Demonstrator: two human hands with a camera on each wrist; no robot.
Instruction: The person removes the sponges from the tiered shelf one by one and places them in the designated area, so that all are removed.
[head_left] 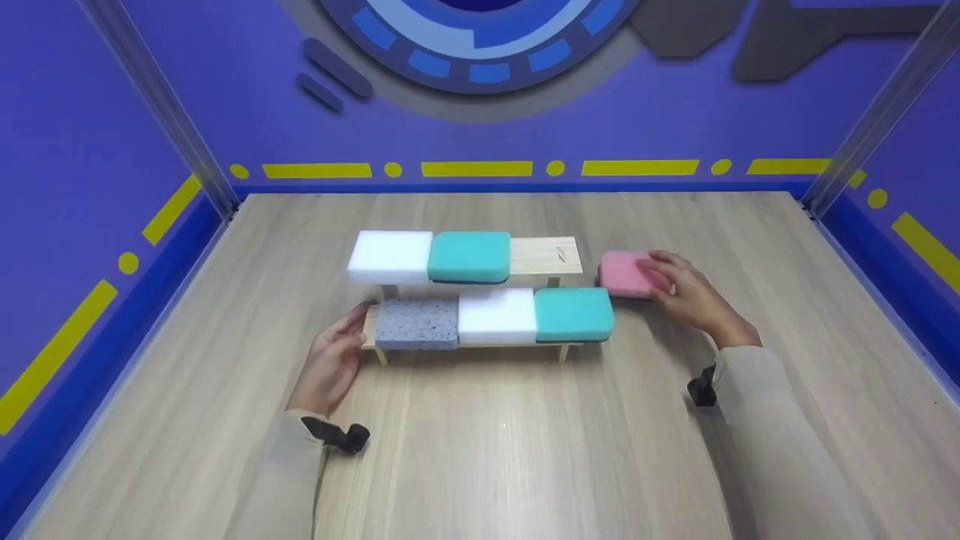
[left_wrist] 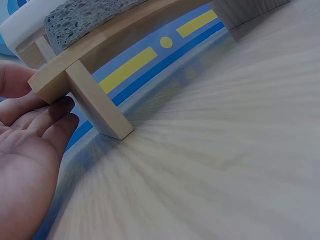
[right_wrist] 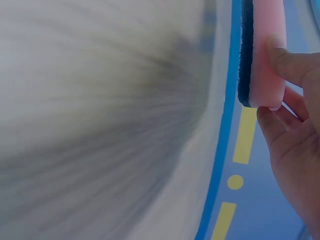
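Note:
A small two-tier wooden rack [head_left: 541, 256] stands mid-table. Its left end is pinched by my left hand [head_left: 331, 362], thumb above and fingers below the front shelf [left_wrist: 55, 75]. That front shelf bears a grey pumice-like block [head_left: 417, 325], a white sponge [head_left: 496, 316] and a teal sponge [head_left: 574, 314] with a dark underside. On the back shelf lie another white sponge [head_left: 391, 256] and another teal sponge [head_left: 469, 256]; bare wood shows at its right end. My right hand [head_left: 694, 296] holds a pink sponge [head_left: 626, 274] with a dark scouring layer [right_wrist: 245, 55], right of the rack.
The wood-grain table [head_left: 487, 435] is bounded by a blue-purple back wall [head_left: 480, 139] and side walls [head_left: 67, 187]. Rack legs [head_left: 382, 356] stand under the front shelf. A black wrist camera [head_left: 337, 435] sits at each sleeve.

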